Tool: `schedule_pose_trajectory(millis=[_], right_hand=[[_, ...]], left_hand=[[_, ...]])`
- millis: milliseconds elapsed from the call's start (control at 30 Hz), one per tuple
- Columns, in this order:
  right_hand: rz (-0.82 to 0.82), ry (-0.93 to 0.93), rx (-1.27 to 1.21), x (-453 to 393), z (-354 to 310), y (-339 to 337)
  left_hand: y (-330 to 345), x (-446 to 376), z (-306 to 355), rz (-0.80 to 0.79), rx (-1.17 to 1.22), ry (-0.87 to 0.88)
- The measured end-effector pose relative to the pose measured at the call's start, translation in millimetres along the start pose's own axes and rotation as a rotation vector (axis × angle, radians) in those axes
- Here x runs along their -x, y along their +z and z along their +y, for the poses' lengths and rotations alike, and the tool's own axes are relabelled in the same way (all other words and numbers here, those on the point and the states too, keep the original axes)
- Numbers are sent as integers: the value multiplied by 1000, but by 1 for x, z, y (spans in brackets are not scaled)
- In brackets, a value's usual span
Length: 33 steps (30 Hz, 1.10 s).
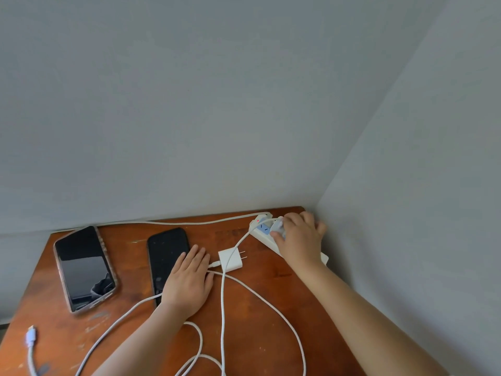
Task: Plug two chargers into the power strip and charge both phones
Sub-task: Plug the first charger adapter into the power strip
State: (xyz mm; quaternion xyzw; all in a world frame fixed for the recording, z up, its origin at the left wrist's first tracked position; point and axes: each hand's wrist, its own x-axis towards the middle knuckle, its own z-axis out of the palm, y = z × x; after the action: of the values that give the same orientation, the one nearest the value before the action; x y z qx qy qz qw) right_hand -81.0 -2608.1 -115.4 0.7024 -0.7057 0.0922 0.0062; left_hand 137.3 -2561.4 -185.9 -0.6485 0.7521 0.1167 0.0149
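The right hand grips a charger at the power strip (red light on). The left hand lies flat, fingers straight, on a phone; another charger lies loose on the bench.

I see soft, even daylight, moderately bright, with no hard shadows; the grey walls shade gently darker toward the upper left of the frame. The left phone carries a pale reflection across its lower screen. Under my left hand only a faint shadow falls on the worktop. Wide-angle bending curves the worktop's far edge and the wall corner. My right hand is slightly blurred, and the plug at lower left is soft.
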Motion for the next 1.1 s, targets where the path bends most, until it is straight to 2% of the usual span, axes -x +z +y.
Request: schedule_pose_trajectory(millis=[167,267,533,833,1100], right_hand=[[120,68,-127,12,-16,9],[178,65,-115,10,-21,8],[187,12,-68,6,-17,10],[164,72,-141,3,-13,12],[249,25,-119,1,-2,13]], left_hand=[[-1,0,1,10,5,-11],[-2,0,2,0,-11,-7],[0,-1,1,14,-17,-14],[-1,-1,1,26,-12,-9],[0,0,1,38,-6,-5]])
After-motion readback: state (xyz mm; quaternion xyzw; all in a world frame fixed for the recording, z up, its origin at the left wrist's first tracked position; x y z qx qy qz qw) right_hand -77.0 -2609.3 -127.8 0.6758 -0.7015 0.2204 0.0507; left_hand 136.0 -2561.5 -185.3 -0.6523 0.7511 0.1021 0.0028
